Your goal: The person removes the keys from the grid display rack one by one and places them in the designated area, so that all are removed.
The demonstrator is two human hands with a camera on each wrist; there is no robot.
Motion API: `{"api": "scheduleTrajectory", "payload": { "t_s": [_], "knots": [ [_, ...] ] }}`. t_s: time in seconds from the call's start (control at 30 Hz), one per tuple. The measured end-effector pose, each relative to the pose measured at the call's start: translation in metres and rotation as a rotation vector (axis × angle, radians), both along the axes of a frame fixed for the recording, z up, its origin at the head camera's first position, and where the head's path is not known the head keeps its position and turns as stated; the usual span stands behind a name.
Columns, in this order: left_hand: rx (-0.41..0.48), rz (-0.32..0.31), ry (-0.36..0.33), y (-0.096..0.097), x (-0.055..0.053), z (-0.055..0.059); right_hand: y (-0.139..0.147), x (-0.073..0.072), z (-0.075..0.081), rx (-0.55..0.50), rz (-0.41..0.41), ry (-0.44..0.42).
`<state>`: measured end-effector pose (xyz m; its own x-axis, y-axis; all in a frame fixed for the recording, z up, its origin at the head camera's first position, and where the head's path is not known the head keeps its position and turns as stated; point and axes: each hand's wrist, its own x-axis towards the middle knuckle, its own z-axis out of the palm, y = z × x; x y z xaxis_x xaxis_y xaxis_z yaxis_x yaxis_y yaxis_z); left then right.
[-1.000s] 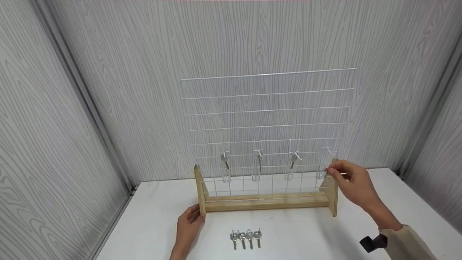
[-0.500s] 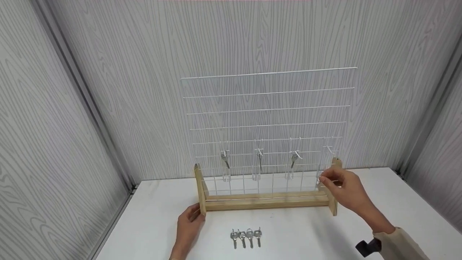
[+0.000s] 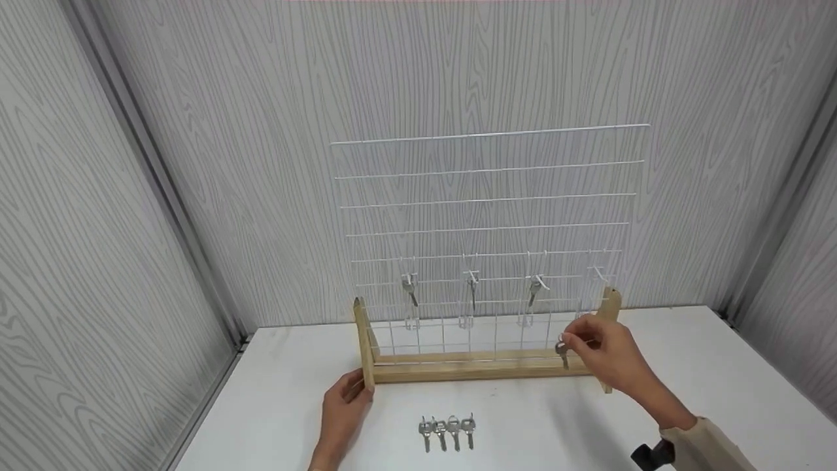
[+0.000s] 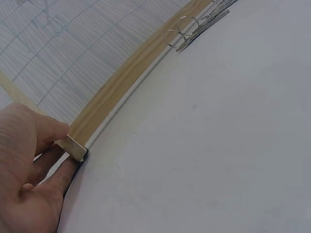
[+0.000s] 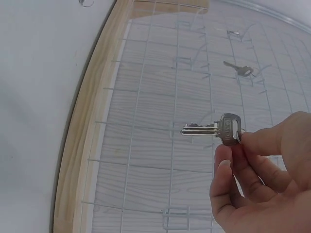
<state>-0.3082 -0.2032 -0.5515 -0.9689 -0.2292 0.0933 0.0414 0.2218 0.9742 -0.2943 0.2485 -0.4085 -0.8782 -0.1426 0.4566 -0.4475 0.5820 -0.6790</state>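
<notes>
In the head view my right hand (image 3: 605, 353) pinches a silver key (image 3: 562, 352) by its small ring, in front of the lower right of a white wire grid (image 3: 484, 229). The right wrist view shows this key (image 5: 209, 130) pointing away from the fingertips, ring between thumb and fingers. My left hand (image 3: 343, 409) grips the lower front end of the left wooden upright (image 3: 364, 347); in the left wrist view thumb and fingers lie around the wood end (image 4: 73, 147). Three keys hang on hooks of the grid, including a left one (image 3: 409, 288) and a right one (image 3: 535, 291).
Several keys (image 3: 447, 433) with rings lie in a row on the white table (image 3: 523, 432) before the rack. A wooden crossbar (image 3: 484, 371) joins the uprights. The rightmost hook (image 3: 598, 273) holds no key. A wood-grain patterned wall (image 3: 484, 65) stands behind.
My right hand has moved left and down with the key, from below the rightmost hook to in front of the rack's lower bar. The left hand has stayed on the upright.
</notes>
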Motion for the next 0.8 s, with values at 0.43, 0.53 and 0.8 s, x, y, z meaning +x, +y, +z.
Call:
{"api": "scheduleTrajectory", "payload": {
  "t_s": [0.43,0.53,0.8],
  "knots": [
    [-0.008,0.008,0.005,-0.001,0.0,-0.001,-0.023,-0.005,-0.013,-0.074,0.132,-0.107],
    [-0.005,0.01,-0.005,-0.001,0.0,0.0,-0.029,-0.006,-0.017,-0.067,0.111,-0.119],
    [0.005,0.01,-0.008,-0.001,-0.002,-0.003,-0.043,-0.008,-0.026,-0.082,0.145,-0.149]
  ]
}}
